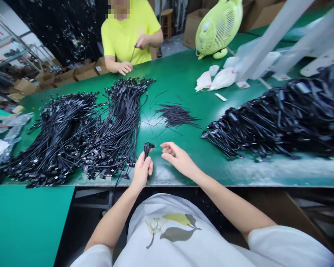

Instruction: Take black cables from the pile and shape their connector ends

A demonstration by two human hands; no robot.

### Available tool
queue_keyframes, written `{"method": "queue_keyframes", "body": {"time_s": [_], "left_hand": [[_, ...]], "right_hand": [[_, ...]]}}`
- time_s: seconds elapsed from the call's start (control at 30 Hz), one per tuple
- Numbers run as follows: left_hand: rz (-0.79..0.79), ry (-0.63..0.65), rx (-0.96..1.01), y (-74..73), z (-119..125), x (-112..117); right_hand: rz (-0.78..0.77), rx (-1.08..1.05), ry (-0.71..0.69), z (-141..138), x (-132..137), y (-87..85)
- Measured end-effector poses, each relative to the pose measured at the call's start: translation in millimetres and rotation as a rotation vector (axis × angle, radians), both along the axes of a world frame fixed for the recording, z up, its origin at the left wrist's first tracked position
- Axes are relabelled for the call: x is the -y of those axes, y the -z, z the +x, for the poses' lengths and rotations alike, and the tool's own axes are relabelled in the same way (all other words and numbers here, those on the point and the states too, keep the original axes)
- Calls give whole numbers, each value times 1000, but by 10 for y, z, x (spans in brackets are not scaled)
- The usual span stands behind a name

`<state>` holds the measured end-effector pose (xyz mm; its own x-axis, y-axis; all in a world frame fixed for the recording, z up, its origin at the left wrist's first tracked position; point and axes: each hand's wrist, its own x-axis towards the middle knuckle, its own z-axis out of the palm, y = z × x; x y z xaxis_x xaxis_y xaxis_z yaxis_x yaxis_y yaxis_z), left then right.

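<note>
Near the table's front edge, my left hand is closed around a folded black cable, whose looped end sticks up above the fingers. Just to its right, my right hand hangs over the green table with curled fingers apart and nothing visible between them. Beyond both hands lies a loose pile of short, thin black ties. A heap of straight black cables is left of my left hand, with another cable heap beside it.
Bundled black cables cover the right of the green table. A co-worker in a yellow shirt stands across, holding a cable. A green fan, white rolls and a slanted post are at the back right.
</note>
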<state>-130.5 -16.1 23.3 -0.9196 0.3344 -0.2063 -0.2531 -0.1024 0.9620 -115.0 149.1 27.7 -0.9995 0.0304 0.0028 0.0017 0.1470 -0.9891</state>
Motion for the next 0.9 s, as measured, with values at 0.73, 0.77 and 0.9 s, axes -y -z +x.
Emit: {"method": "queue_keyframes", "body": {"time_s": [0.73, 0.77, 0.9], "left_hand": [[-1200, 55, -841, -321, -518, 1002], [-1205, 121, -841, -270, -513, 998], [-1162, 213, -822, -164, -453, 987]], "right_hand": [[1081, -291, 435, 59, -1628, 174], [1057, -310, 421, 74, -1615, 142], [1118, -336, 333, 67, -1500, -50]]}}
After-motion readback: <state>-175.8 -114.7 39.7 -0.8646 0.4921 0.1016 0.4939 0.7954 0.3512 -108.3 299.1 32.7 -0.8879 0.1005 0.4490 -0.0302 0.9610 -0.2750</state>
